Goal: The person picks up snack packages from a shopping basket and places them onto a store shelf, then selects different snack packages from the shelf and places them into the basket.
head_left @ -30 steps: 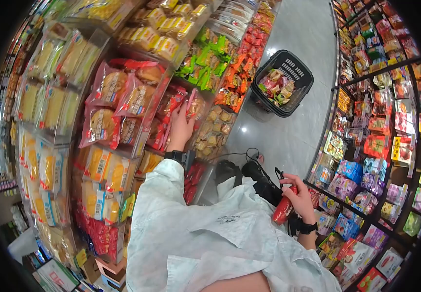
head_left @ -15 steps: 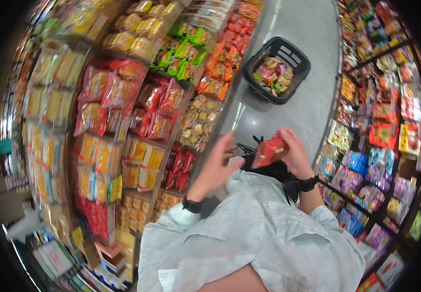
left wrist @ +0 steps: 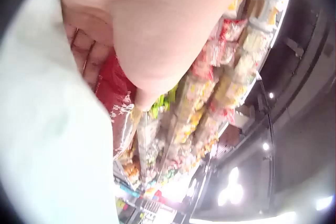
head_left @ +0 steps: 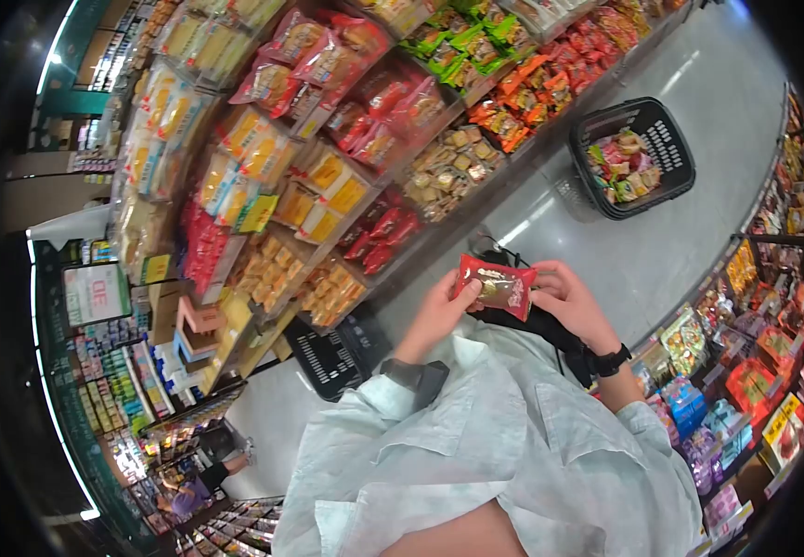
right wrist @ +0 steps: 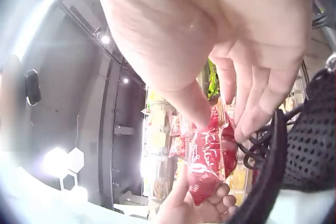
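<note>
A red snack packet (head_left: 497, 286) is held in front of the body between two hands. The left hand (head_left: 439, 311) pinches its left end, thumb on the front; in the left wrist view this hand (left wrist: 152, 29) covers part of the red packet (left wrist: 113, 85). At the other end, the right hand (head_left: 571, 302) grips the packet's edge with thumb and fingers. In the right wrist view the right hand (right wrist: 226, 40) reaches down to the top of the packet (right wrist: 207, 166), whose lower end rests on the left hand's fingers (right wrist: 220, 203).
Shelves of bagged bread and snacks (head_left: 379, 121) run along the left. A black basket (head_left: 676, 167) with several packets stands on the grey floor (head_left: 597, 251). Another black basket (head_left: 328, 362) is below the shelf end. More snack racks (head_left: 750, 371) line the right; a person (head_left: 188, 497) is far off, lower left.
The left hand has left the shelf bin and come to the packet, now held by both hands in front of the body. The view has turned, showing more of the lower left.
</note>
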Motion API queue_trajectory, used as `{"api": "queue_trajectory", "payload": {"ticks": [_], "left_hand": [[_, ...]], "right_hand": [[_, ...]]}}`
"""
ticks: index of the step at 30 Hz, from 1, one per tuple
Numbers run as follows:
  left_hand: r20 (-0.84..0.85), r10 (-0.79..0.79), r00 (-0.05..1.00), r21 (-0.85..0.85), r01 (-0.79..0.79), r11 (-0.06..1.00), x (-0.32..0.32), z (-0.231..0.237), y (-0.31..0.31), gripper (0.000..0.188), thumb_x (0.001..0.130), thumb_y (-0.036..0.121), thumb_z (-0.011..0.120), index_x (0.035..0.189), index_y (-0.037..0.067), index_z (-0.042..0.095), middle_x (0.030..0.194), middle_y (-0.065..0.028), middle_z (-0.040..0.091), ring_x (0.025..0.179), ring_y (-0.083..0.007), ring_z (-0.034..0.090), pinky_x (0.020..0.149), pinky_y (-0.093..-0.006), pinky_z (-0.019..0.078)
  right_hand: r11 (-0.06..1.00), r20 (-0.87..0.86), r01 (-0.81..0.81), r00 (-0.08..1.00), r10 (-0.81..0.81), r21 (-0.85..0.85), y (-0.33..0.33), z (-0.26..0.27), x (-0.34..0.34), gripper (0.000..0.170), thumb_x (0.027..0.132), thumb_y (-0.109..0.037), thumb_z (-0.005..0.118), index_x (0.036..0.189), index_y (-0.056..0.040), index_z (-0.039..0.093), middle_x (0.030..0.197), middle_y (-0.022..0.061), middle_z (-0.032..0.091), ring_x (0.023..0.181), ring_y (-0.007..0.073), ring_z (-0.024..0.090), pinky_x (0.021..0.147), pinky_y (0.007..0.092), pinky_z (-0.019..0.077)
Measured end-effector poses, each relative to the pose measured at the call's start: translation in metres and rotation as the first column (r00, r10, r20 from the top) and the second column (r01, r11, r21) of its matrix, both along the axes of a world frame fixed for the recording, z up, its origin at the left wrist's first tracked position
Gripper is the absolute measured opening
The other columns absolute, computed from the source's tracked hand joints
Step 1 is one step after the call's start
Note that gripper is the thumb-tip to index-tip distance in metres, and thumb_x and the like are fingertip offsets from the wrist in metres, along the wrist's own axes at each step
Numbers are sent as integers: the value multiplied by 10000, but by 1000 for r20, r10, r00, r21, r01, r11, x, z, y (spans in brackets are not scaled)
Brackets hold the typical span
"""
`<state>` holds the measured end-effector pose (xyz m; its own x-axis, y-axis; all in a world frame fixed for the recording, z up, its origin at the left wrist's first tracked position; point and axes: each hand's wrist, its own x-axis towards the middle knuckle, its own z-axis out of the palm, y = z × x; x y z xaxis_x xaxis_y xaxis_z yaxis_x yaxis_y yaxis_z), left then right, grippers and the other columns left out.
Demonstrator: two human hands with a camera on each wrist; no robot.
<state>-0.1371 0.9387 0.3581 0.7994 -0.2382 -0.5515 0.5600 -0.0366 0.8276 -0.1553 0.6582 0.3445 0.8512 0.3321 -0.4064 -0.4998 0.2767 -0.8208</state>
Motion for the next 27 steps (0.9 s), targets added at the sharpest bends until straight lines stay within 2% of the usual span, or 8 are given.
{"api": "queue_trajectory", "payload": {"ticks": [4, 8, 12, 15, 19, 20, 21, 27], "left_hand": [[-257, 380, 888, -87, -413, 907, -5, -14, 41, 409, 1097, 431, 616, 1287, 70, 636, 1115, -48, 720, 925, -159, 689, 868, -311, 568], [-557, 616, 557, -25, -753, 658, -10, -86, 121, 439, 1041, 519, 676, 1226, 121, 658, 1045, -45, 707, 879, -188, 661, 831, -345, 553], [-600, 716, 358, 189, -806, 561, -17, -130, 177, 416, 1029, 520, 695, 1189, 139, 649, 1001, -35, 684, 845, -184, 644, 766, -344, 552], [-519, 740, 428, 147, -808, 570, -26, -181, 225, 425, 955, 453, 813, 1190, 136, 653, 1116, -47, 664, 1018, -217, 617, 920, -342, 537], [-449, 704, 550, 132, -739, 661, -15, -238, 281, 408, 963, 450, 803, 1212, 173, 637, 1083, -8, 676, 987, -183, 623, 917, -329, 525], [-378, 742, 553, 192, -737, 648, 1, -221, 272, 270, 1061, 386, 687, 1174, 145, 646, 836, -8, 657, 627, -162, 589, 571, -323, 481], [-336, 721, 606, 212, -697, 685, 9, -228, 282, 267, 1059, 378, 691, 1164, 136, 649, 811, -3, 647, 618, -158, 584, 567, -325, 478], [-21, 625, 780, 407, -565, 718, 56, -279, 350, 234, 1039, 320, 722, 1160, 127, 666, 819, -3, 658, 720, -156, 637, 627, -331, 497]], "right_hand": [[998, -57, 54, 997, -56, -43, 0, -19, -1, 352, 1027, -88, 670, 1365, -53, 578, 1255, 88, 706, 1043, 133, 681, 900, 284, 551], [990, -122, 126, 984, -132, -55, -14, -41, 2, 302, 1048, -170, 655, 1329, -65, 622, 1213, 62, 712, 1014, 129, 675, 885, 281, 537], [910, -271, 381, 870, -412, -162, -55, -101, -16, 345, 1043, -263, 667, 1345, -99, 638, 1216, 52, 713, 1041, 145, 672, 900, 302, 533], [767, -362, 584, 677, -640, -265, -93, -168, -52, 383, 1026, -297, 679, 1361, -117, 635, 1197, 40, 711, 1043, 162, 670, 918, 297, 527], [637, -468, 611, 440, -766, -469, -147, -290, -144, 312, 1006, -330, 665, 1226, -108, 652, 1096, 57, 711, 921, 184, 685, 769, 332, 579], [690, -535, 556, 445, -718, -464, -169, -332, -183, 276, 1000, -316, 659, 1170, -100, 643, 1048, 57, 708, 870, 185, 686, 706, 330, 574], [742, -601, 495, 446, -664, -453, -179, -352, -217, 244, 994, -302, 653, 1115, -91, 634, 1001, 58, 704, 818, 186, 686, 643, 327, 568], [749, -611, 440, 437, -660, -495, -103, -319, -277, 168, 992, -260, 636, 987, -97, 597, 808, 8, 628, 593, 130, 584, 476, 297, 448]]}}
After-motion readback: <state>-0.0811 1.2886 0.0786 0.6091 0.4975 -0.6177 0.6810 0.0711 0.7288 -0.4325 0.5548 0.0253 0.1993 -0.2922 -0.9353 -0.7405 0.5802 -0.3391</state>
